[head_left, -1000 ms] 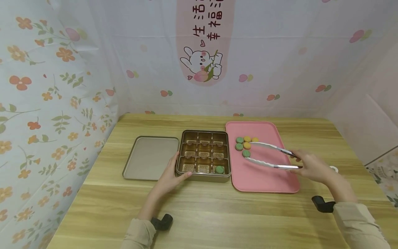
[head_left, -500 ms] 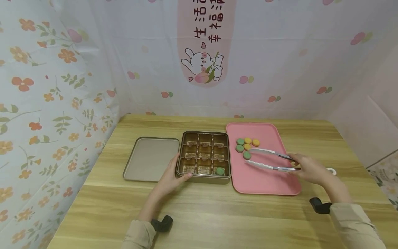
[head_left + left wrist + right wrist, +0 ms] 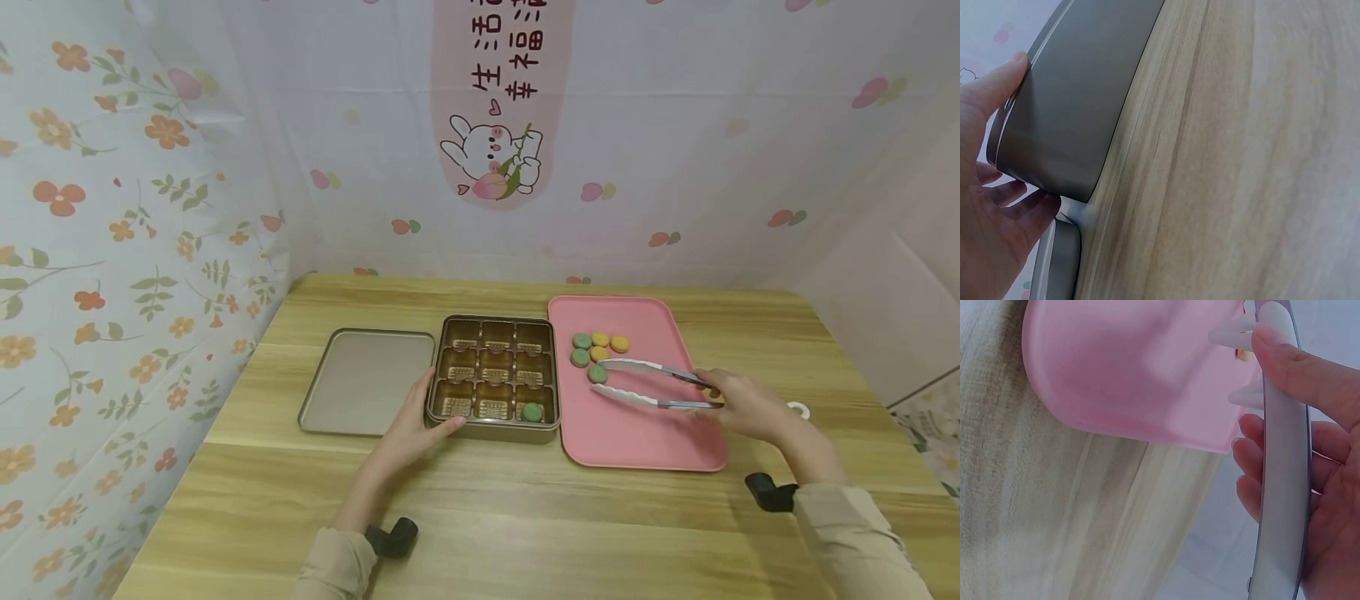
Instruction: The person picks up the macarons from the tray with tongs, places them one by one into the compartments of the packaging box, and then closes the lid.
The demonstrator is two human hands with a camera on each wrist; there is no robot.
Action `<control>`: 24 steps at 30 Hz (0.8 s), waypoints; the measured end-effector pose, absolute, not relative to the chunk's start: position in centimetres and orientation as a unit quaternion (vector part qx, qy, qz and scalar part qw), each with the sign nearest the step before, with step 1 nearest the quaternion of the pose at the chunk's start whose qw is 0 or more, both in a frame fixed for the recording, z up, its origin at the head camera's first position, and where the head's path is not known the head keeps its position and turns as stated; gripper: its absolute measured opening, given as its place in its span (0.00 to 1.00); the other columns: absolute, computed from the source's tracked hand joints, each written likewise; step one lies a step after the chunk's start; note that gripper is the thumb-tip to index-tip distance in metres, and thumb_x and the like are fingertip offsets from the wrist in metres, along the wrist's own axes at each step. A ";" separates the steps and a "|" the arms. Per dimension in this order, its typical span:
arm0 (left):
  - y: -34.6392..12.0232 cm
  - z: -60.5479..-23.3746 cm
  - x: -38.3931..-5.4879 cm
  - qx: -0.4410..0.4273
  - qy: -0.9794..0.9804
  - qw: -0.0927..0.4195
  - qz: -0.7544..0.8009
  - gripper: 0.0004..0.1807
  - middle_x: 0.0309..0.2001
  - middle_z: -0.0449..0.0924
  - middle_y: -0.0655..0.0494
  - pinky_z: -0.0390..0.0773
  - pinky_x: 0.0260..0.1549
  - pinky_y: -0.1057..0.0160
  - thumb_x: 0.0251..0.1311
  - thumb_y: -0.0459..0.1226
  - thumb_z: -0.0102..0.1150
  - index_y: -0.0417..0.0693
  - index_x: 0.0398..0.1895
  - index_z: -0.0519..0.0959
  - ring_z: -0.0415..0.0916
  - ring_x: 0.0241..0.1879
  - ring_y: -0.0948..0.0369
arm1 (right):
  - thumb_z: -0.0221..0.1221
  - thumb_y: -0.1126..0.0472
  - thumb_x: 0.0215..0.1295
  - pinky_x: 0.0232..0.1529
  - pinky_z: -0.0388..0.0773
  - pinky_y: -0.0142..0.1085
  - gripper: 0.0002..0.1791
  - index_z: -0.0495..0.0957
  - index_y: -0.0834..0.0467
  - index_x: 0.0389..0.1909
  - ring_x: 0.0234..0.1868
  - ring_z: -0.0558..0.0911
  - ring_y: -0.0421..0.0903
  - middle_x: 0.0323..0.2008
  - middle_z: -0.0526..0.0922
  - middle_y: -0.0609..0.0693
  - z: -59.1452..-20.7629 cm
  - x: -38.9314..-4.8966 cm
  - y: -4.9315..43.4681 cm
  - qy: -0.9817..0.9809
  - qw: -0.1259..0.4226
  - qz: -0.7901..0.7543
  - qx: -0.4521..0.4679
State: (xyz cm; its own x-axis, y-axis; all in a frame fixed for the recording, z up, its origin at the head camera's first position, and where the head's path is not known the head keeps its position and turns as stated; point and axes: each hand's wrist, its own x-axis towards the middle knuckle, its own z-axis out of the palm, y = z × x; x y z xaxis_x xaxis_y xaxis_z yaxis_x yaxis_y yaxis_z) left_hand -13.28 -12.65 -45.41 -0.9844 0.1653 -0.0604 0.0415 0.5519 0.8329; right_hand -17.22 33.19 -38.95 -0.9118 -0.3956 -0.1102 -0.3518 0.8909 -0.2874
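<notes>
My right hand (image 3: 742, 404) holds a pair of tongs (image 3: 637, 397), thumb on one arm and fingers on the other. The white scalloped tips stand apart, either side of the near end of a green macaron (image 3: 597, 374) on the pink tray (image 3: 637, 446). Beside it lie two more green macarons (image 3: 581, 357) and several yellow ones (image 3: 619, 343). My left hand (image 3: 408, 433) grips the near left corner of a brown box (image 3: 498, 431), thumb on the front rim, fingers along the side. One green macaron (image 3: 532, 412) sits in its near right compartment.
A flat rimmed lid (image 3: 367, 383) lies left of the box, close against it. The box's right side stands right by the tray. Behind the wooden table (image 3: 510, 517) hangs a printed cloth (image 3: 360, 150), with a floral one at the left.
The tongs' arms have drawn closer together, the far tip moving off a yellow macaron toward the near green one. The left hand stays on the box.
</notes>
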 end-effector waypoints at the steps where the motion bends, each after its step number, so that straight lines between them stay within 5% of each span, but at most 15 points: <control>1: -12.6 -45.4 -13.3 0.059 0.878 0.066 0.470 0.55 0.72 0.41 0.44 0.48 0.66 0.41 0.49 0.55 0.62 0.50 0.72 0.40 0.42 0.71 0.45 | 0.64 0.59 0.52 0.26 0.73 0.38 0.34 0.66 0.76 0.55 0.35 0.78 0.52 0.36 0.80 0.62 -38.9 -17.2 33.2 0.969 0.083 -0.132 -0.193; 24: -12.6 -45.4 -13.2 0.055 0.874 0.070 0.477 0.55 0.73 0.41 0.45 0.49 0.65 0.40 0.49 0.55 0.62 0.51 0.72 0.39 0.42 0.70 0.44 | 0.63 0.63 0.52 0.25 0.70 0.34 0.27 0.71 0.73 0.51 0.31 0.77 0.46 0.32 0.80 0.56 -39.5 -17.1 33.5 0.966 0.065 -0.144 -0.204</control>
State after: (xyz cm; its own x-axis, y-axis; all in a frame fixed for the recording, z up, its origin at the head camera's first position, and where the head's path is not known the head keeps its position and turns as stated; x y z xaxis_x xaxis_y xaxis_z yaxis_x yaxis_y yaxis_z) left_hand -13.20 -12.60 -45.37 -0.9841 0.1633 -0.0706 0.0289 0.5387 0.8420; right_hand -17.13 33.47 -39.50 -0.9085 -0.4123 -0.0678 -0.3747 0.8757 -0.3046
